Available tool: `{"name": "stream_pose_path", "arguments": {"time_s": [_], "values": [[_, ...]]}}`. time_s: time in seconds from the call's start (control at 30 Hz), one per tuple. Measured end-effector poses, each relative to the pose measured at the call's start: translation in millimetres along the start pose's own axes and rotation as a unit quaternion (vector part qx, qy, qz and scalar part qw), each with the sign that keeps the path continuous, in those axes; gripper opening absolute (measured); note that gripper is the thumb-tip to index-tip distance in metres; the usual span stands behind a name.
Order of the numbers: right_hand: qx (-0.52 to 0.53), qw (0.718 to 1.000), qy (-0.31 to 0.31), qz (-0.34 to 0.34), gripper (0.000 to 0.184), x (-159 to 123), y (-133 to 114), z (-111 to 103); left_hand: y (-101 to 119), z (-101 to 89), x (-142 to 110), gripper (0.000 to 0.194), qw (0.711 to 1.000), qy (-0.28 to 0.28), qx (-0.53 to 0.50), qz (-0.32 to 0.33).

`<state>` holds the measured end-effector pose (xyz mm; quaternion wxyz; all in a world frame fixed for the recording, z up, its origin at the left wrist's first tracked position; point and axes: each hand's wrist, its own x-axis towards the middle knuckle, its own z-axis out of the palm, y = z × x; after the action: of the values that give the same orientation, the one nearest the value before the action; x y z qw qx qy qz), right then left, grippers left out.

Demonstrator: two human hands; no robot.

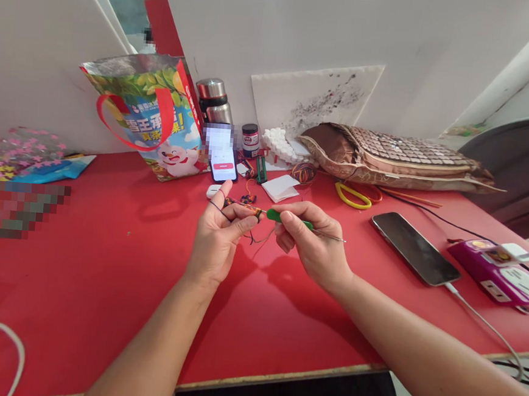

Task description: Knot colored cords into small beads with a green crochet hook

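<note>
My left hand [220,234] pinches a small multicoloured braided cord piece [249,210] between thumb and fingers, with dark thread looped over its index finger. My right hand [309,241] is closed round a green-handled crochet hook [285,218], whose green end reaches toward the cord while a thin metal shaft sticks out to the right. Both hands hover just above the red table [103,271], close together at its middle.
A printed shopping bag [152,116], a propped phone [223,155], steel flasks [213,99], a yarn ball [303,172], yellow scissors [352,196] and a cushion [387,156] line the back. A phone on a cable [414,246] and a purple power strip [496,274] lie to the right.
</note>
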<state>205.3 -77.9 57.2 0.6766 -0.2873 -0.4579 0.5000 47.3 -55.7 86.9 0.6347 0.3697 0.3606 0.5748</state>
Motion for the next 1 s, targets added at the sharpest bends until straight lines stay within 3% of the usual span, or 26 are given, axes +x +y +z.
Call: {"name": "stream_pose_path", "arguments": {"time_s": [1.0], "values": [[-0.008,0.999,-0.009,0.033,0.034,10,-9,-12,4,-5.8,2,0.110,1.000,-0.002,0.016,0.015]]}}
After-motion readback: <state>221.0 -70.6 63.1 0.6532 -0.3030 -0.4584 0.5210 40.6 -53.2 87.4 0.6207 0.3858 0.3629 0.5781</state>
